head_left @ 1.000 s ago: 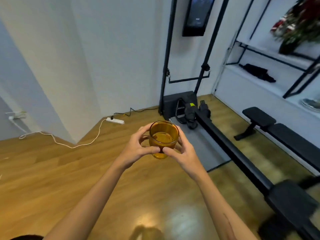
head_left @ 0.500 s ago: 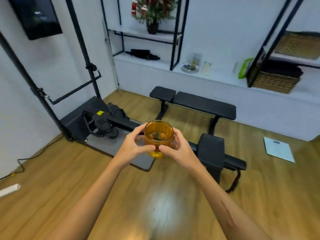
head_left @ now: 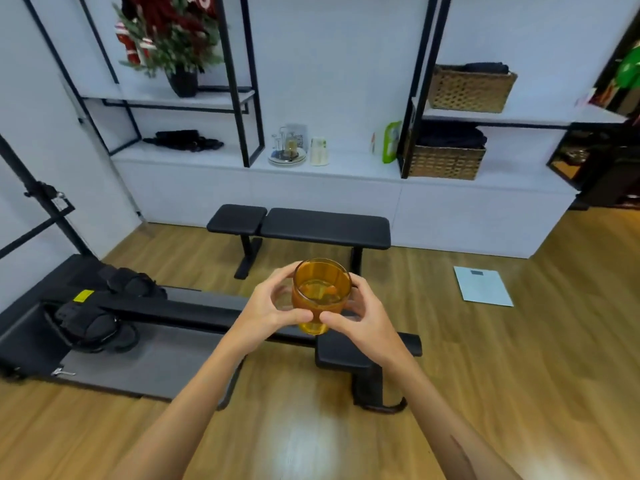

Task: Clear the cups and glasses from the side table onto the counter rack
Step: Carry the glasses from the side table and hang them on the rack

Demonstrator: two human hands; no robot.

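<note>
Amber glass [head_left: 321, 295] upright, clasped by both left hand [head_left: 266, 315] and right hand [head_left: 363, 318], fingers wrapped around it, above wood floor [head_left: 485, 358].

Amber glass [head_left: 321, 295] upright, held mid-air w/ some liquid inside.
</note>
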